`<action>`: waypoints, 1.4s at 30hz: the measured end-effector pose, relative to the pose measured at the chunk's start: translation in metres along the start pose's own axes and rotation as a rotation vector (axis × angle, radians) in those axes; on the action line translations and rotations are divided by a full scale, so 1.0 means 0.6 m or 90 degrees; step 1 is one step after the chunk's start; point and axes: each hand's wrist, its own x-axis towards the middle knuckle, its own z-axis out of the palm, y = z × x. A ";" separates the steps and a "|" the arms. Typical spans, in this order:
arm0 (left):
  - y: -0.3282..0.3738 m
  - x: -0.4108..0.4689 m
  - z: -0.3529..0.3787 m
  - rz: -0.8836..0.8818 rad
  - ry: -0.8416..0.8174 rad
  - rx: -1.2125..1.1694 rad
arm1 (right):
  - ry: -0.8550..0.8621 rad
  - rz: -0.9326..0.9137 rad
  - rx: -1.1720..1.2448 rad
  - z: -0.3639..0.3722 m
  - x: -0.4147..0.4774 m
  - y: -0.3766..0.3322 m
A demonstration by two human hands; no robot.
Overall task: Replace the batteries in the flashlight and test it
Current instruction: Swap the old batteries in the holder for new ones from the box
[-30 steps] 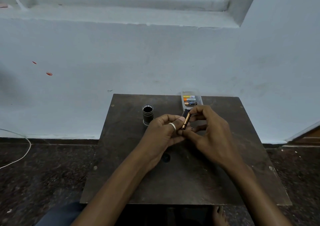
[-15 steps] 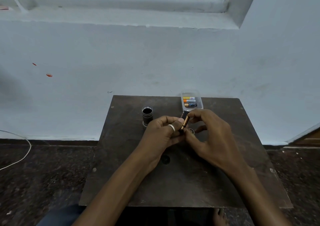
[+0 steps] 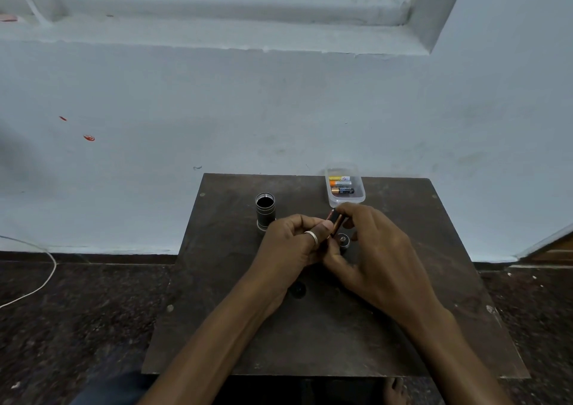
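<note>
A copper-and-black battery (image 3: 335,223) is pinched between both hands over the middle of the dark table (image 3: 310,336). My left hand (image 3: 290,246), with a ring on one finger, holds a dark part that is mostly hidden under its fingers. My right hand (image 3: 376,252) grips the battery's upper end with its fingertips. The black flashlight body (image 3: 265,210) stands upright with its open end up, just left of my left hand. A small round end cap (image 3: 343,239) lies on the table under my right fingers.
A clear plastic tray (image 3: 344,199) with three batteries sits at the table's far edge near the wall. A round hole (image 3: 298,290) marks the table below my hands. A white cable (image 3: 37,283) lies on the floor at left. A bare foot (image 3: 393,389) shows under the table.
Both hands have dropped slightly toward the table with the battery. The end cap now shows beneath my right fingers.
</note>
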 end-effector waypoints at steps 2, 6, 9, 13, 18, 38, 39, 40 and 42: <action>0.001 -0.001 0.001 0.001 -0.006 -0.002 | 0.004 -0.003 0.011 -0.001 0.001 0.000; 0.000 -0.002 0.004 -0.004 -0.007 -0.008 | 0.003 -0.010 0.039 -0.005 0.002 0.001; -0.002 -0.001 0.005 -0.007 -0.007 -0.010 | -0.005 -0.013 0.054 -0.008 0.002 0.001; -0.003 0.000 0.005 -0.011 -0.007 -0.013 | 0.008 -0.012 0.067 -0.011 0.002 0.002; -0.003 0.001 0.004 -0.021 -0.008 -0.029 | 0.003 -0.005 0.084 -0.016 0.001 0.004; 0.001 -0.004 0.006 -0.093 -0.035 -0.098 | 0.129 0.025 0.162 0.000 0.015 0.016; -0.001 -0.005 0.008 -0.090 -0.040 -0.091 | 0.135 0.039 0.170 0.001 0.017 0.014; -0.003 -0.006 0.010 -0.083 -0.045 -0.087 | 0.133 0.039 0.171 0.002 0.018 0.013; -0.007 -0.007 0.013 -0.061 -0.053 -0.068 | 0.097 0.019 0.156 0.011 0.016 0.010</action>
